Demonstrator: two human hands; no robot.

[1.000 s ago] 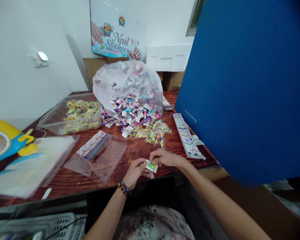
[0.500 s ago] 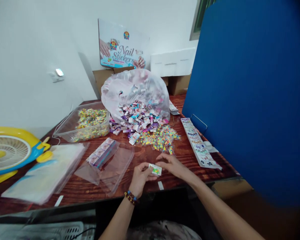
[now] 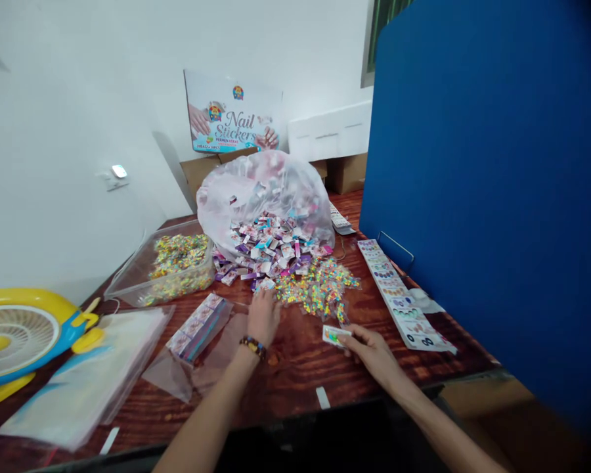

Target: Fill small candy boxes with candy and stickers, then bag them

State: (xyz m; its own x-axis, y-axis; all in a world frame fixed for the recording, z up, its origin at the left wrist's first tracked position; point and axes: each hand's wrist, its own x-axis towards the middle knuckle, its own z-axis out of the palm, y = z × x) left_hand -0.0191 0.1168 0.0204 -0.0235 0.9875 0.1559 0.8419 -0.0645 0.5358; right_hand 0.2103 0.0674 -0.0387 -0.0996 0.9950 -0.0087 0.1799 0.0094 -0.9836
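My left hand reaches forward with its fingers apart and rests at the front of a heap of small nail sticker packets. The fingertips are at or very near a white packet. The heap spills from a large transparent plastic bag. My right hand pinches one small packet with a colourful sticker between thumb and fingers. Loose multicoloured sticker pieces lie to the right of the heap, beyond my right hand.
A plastic tub of colourful pieces and a bagged stack of packets stand left on the reddish wooden table. A long sticker strip lies right, beside a tall blue panel. A yellow fan sits far left.
My hands have separated. The left has let go of the packet and moved forward to the heap; the right has carried the packet rightward. The view has shifted slightly.
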